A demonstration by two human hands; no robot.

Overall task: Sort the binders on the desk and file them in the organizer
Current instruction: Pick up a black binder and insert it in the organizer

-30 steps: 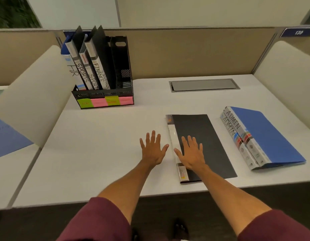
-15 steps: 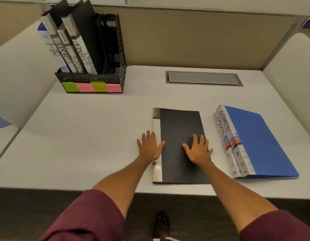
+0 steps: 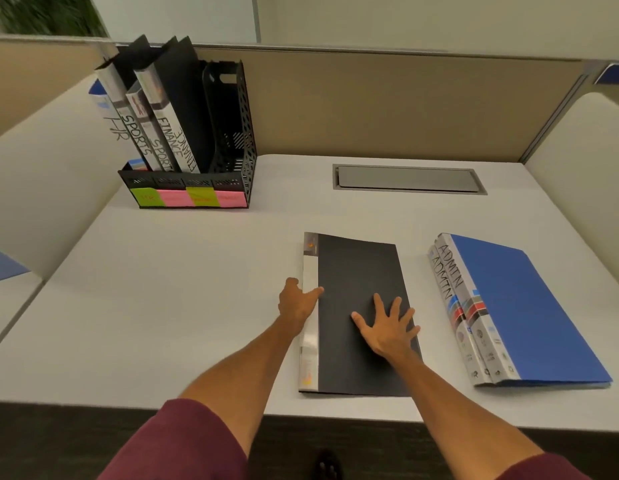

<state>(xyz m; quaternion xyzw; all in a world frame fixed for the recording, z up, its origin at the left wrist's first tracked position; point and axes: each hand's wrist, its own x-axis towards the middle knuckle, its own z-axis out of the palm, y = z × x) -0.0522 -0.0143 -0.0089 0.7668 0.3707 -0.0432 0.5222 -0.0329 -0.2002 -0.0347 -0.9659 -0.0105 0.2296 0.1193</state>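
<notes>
Bare worktop (image 3: pixel 155 289) runs from the organizer (image 3: pixel 244 133) in the far left corner to the black binder (image 3: pixel 356 268) at the front edge, while blue binders (image 3: pixel 523 306) fill the front right corner.

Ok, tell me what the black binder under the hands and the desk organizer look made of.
Black binder: probably thin flexible plastic. The cover is matte and bows slightly at its far edge, and the pale spine strip is glossy and catches light.
Organizer: rigid, black and dull-finished, with a perforated side wall. It could be moulded plastic or punched metal; the picture cannot settle which.
</notes>
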